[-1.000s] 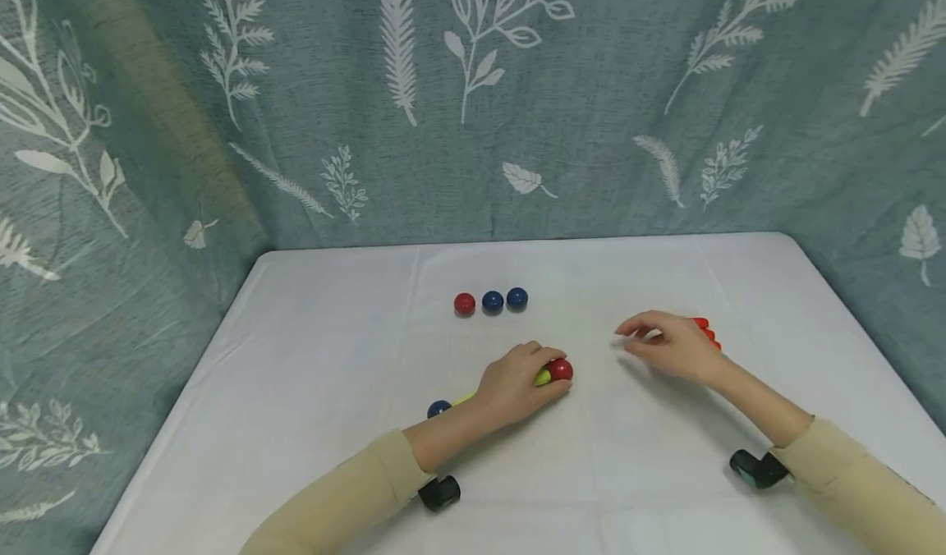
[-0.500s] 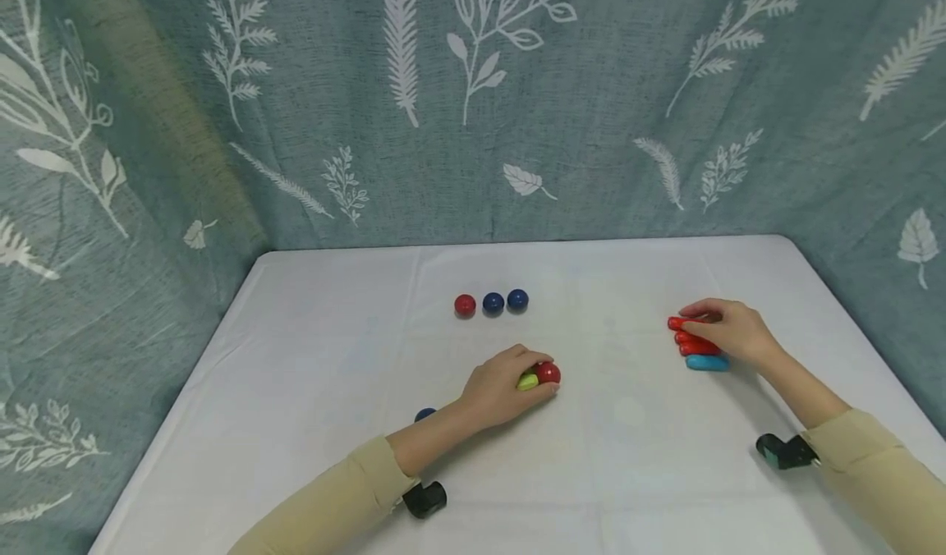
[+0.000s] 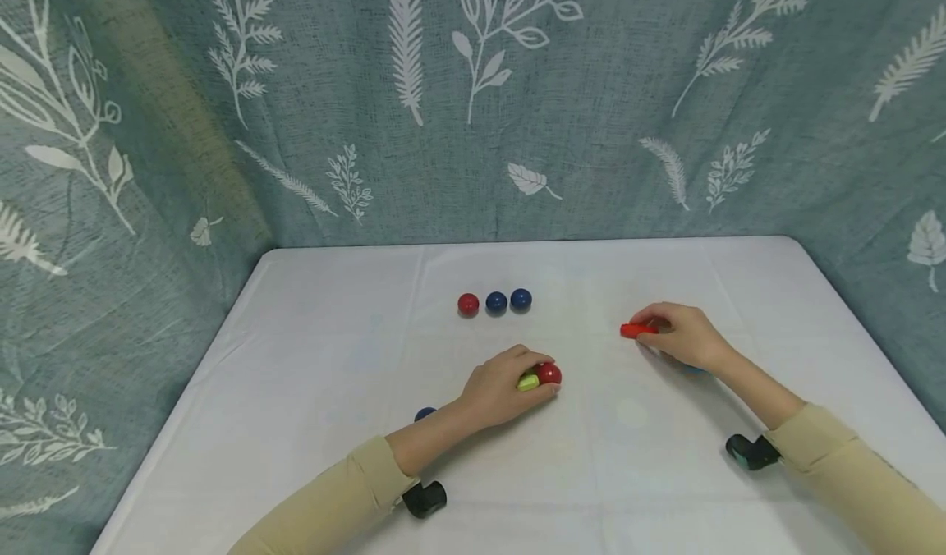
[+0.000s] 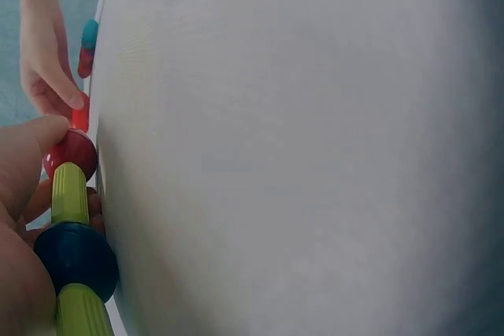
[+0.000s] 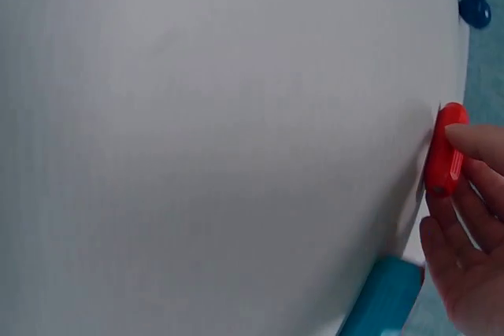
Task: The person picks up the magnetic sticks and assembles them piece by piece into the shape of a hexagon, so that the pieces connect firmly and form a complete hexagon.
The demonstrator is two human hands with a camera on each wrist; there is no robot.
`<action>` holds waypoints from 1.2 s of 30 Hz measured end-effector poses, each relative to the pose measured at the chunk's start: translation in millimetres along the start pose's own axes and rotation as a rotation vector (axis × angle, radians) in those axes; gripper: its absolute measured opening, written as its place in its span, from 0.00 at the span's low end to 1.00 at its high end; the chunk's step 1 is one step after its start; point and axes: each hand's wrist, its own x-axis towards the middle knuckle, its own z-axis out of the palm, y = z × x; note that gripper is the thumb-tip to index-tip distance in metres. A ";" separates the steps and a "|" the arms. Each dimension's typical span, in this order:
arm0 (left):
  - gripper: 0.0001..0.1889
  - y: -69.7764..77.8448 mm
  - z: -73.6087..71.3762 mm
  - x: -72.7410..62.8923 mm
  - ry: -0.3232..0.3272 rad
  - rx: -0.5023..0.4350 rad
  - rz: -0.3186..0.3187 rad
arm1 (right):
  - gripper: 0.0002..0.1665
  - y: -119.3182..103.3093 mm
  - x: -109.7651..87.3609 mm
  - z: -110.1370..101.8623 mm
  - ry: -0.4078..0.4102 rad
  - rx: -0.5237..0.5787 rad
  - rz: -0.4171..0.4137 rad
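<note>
My left hand [image 3: 497, 391] grips a chain of balls and ribbed rods low over the white table. At its tip is a red ball [image 3: 548, 373], held between thumb and fingers, joined to a yellow-green rod [image 4: 70, 194]. A dark blue ball [image 4: 76, 261] and a second yellow-green rod [image 4: 83, 311] follow in the left wrist view; my forearm partly hides the chain in the head view. To the right, my right hand [image 3: 681, 335] pinches a short red rod [image 5: 446, 149] between thumb and fingers. A light blue rod [image 5: 383, 298] lies beneath that hand.
Toward the back of the table [image 3: 355, 325], a loose red ball [image 3: 468, 305] and two blue balls [image 3: 508, 301] sit in a row. More red shows beside the light blue rod, mostly hidden by the right hand. A patterned curtain [image 3: 443, 185] hangs behind the table.
My right hand first went right to the group of red rods, then came back left with one red rod pinched. My left hand drew slightly left with the chain, then stayed still.
</note>
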 end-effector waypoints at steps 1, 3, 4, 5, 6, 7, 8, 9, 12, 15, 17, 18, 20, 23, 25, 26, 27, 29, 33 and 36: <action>0.20 -0.4 0.1 0.1 -0.002 -0.002 -0.003 | 0.14 -2.8 -0.2 3.7 -0.003 -0.008 -0.019; 0.21 -1.1 0.2 0.5 -0.007 -0.008 -0.011 | 0.14 -9.1 -0.8 11.4 -0.018 -0.013 -0.055; 0.21 -1.4 0.2 0.6 -0.008 -0.012 -0.012 | 0.14 -12.4 -1.2 15.2 -0.031 -0.006 -0.073; 0.21 -1.7 0.2 0.9 -0.010 -0.012 -0.016 | 0.14 -15.8 -1.7 18.9 -0.046 0.000 -0.091; 0.21 -1.8 0.1 1.1 -0.011 -0.013 -0.019 | 0.15 -19.1 -2.3 22.7 -0.061 0.004 -0.109; 0.21 -2.3 0.1 1.0 -0.011 -0.013 -0.021 | 0.15 -22.6 -2.5 26.5 -0.077 0.012 -0.126; 0.21 -2.6 -0.1 0.9 -0.010 -0.013 -0.021 | 0.15 -26.5 -2.5 30.1 -0.094 0.020 -0.143; 0.21 -2.9 -0.1 0.7 -0.008 -0.010 -0.021 | 0.15 -29.8 -2.4 33.6 -0.111 0.029 -0.156; 0.21 -3.6 -0.2 -0.1 -0.009 -0.003 -0.023 | 0.15 -38.3 -2.2 42.5 -0.151 0.054 -0.196; 0.21 -3.8 -0.8 -1.2 -0.012 -0.008 -0.023 | 0.15 -44.7 -2.0 48.1 -0.171 0.078 -0.235; 0.22 -4.0 -1.4 -1.9 -0.015 -0.016 -0.021 | 0.15 -48.0 -2.2 50.2 -0.177 0.093 -0.255; 0.22 -4.2 -1.6 -2.3 -0.016 -0.020 -0.020 | 0.15 -49.3 -2.3 50.9 -0.179 0.101 -0.261; 0.22 -4.7 -2.0 -3.0 -0.017 -0.026 -0.018 | 0.14 -51.5 -2.6 52.0 -0.181 0.112 -0.271; 0.21 -5.3 -2.3 -3.2 -0.016 -0.028 -0.014 | 0.14 -54.2 -2.7 53.2 -0.188 0.124 -0.285; 0.21 -5.4 -2.6 -3.1 -0.016 -0.025 -0.010 | 0.15 -55.9 -2.6 54.0 -0.192 0.128 -0.297; 0.21 -5.2 -2.8 -3.0 -0.015 -0.021 -0.007 | 0.15 -56.4 -2.5 54.5 -0.193 0.130 -0.301; 0.21 -4.9 -3.0 -3.0 -0.016 -0.017 -0.005 | 0.15 -56.9 -2.6 54.9 -0.194 0.132 -0.306; 0.21 -3.9 -3.5 -2.7 -0.017 0.002 -0.001 | 0.15 -57.6 -3.0 55.7 -0.196 0.136 -0.309; 0.21 -0.6 -4.0 -1.8 -0.003 0.070 0.016 | 0.15 -59.0 -4.4 57.4 -0.203 0.153 -0.298; 0.19 1.4 -3.0 -0.5 0.024 0.101 0.044 | 0.14 -61.2 -4.3 59.6 -0.207 0.173 -0.299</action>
